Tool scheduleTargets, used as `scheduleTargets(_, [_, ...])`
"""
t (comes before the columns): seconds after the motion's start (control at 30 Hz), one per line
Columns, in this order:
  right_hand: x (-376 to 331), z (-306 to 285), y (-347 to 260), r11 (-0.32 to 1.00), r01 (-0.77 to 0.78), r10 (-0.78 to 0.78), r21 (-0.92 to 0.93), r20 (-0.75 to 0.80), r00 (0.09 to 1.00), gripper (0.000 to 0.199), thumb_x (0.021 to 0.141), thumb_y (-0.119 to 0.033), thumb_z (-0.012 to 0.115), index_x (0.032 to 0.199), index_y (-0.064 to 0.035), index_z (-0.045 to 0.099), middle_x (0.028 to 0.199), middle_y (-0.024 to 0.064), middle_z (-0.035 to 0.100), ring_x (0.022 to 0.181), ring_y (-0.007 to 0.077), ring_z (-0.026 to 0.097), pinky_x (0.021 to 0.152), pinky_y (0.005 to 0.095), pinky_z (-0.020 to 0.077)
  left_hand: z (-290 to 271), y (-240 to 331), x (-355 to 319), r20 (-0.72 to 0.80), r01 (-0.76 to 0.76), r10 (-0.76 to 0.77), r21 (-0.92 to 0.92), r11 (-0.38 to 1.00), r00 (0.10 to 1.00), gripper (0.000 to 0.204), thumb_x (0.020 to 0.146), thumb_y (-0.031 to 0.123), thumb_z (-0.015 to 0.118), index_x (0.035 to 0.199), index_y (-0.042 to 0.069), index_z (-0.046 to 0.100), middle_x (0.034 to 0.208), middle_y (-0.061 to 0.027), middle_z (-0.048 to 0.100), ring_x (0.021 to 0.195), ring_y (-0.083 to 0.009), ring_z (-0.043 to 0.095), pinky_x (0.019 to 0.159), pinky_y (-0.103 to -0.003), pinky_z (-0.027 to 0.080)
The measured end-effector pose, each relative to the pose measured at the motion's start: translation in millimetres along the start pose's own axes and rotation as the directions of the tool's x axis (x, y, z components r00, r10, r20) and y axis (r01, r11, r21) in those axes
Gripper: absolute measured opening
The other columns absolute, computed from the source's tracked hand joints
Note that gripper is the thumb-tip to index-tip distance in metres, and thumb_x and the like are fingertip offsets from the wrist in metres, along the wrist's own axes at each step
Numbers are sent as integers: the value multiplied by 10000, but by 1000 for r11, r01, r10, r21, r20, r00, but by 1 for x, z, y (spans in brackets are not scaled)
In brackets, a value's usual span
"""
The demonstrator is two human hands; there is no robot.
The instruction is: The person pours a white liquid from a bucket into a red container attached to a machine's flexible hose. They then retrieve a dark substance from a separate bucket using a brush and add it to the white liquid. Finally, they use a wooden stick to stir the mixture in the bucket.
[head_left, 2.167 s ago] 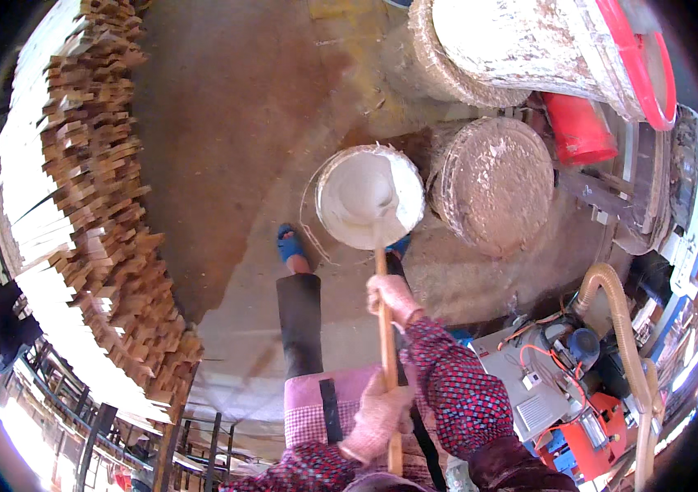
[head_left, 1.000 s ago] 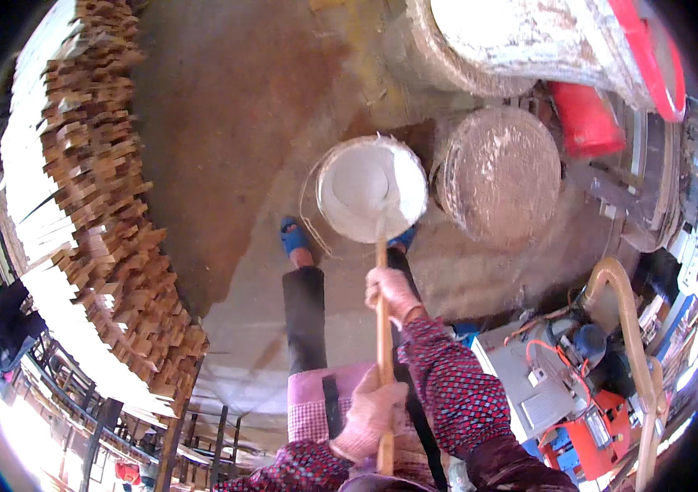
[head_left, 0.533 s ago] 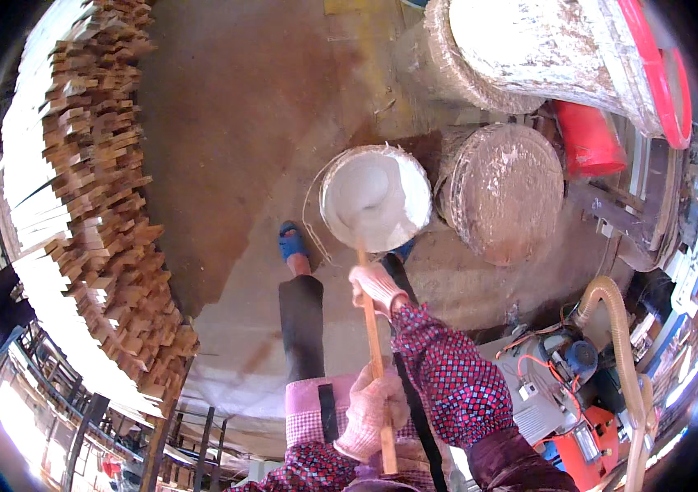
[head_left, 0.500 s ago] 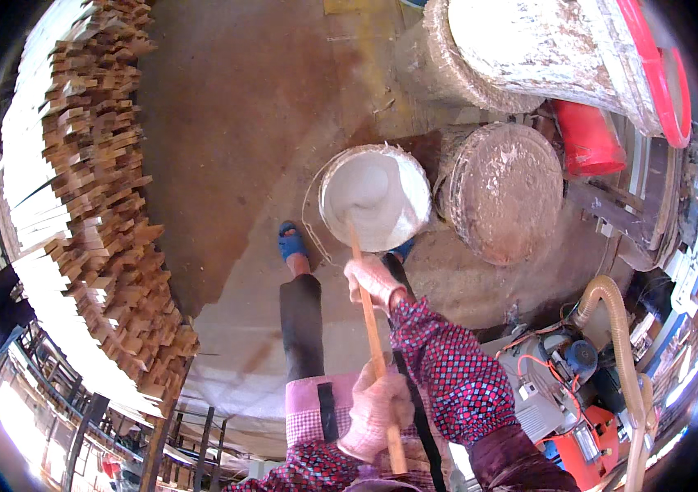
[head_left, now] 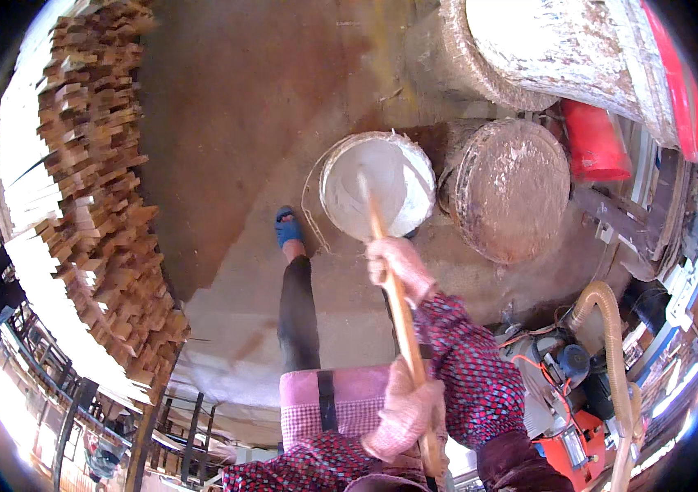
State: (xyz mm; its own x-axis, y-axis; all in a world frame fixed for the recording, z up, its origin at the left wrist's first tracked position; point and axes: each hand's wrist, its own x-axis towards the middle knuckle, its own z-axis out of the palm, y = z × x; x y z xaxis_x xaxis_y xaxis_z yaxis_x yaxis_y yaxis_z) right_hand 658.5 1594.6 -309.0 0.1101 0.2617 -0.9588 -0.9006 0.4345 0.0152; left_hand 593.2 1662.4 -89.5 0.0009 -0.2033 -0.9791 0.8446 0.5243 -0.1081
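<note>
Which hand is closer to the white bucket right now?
Right. The right hand grips the wooden stick just below the white bucket; the left hand holds the stick's near end, farther away.

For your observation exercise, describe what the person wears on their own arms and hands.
Both hands wear pale pinkish knitted work gloves: the right hand and the left hand. The sleeves are long, dark red with a small blue and white diamond-like pattern.

Sunlit dusty concrete floor (head_left: 234,123), stacked timber (head_left: 95,189)
</note>
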Motion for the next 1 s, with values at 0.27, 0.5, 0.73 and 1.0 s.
scheduleTargets(0.27, [-1,-4,51,982,-68,65,175,27,998,142,817,-74,558,700,-94,478,572,-19,438,442,103,451,412,252,408,-21,38,-24,-80,187,-184,41,981,980,318,774,19,576,1066,88,470,621,-25,483,412,-132,463,339,-274,383])
scheduleTargets(0.5, [-28,-56,42,911,-116,132,395,-13,991,162,845,-60,509,718,-128,436,597,-63,381,463,46,401,396,183,332,-10,8,-27,29,204,-211,159,966,977,313,772,16,612,1053,84,491,854,-14,531,727,-109,539,596,-260,464])
scheduleTargets(0.73, [-5,23,10,902,-172,66,397,266,962,116,837,-57,560,912,-65,472,587,-48,403,455,65,425,402,196,387,-7,13,-24,-81,-63,77,157,986,994,291,776,51,635,1039,68,512,700,-17,528,440,-129,483,363,-273,402])
scheduleTargets(1.0, [3,-10,53,985,-5,9,174,-22,1000,145,808,-106,557,683,-86,485,568,4,428,463,127,453,423,282,380,-23,38,-20,-69,177,-172,75,981,983,293,764,39,607,1021,86,476,659,-33,510,438,-135,491,357,-252,380])
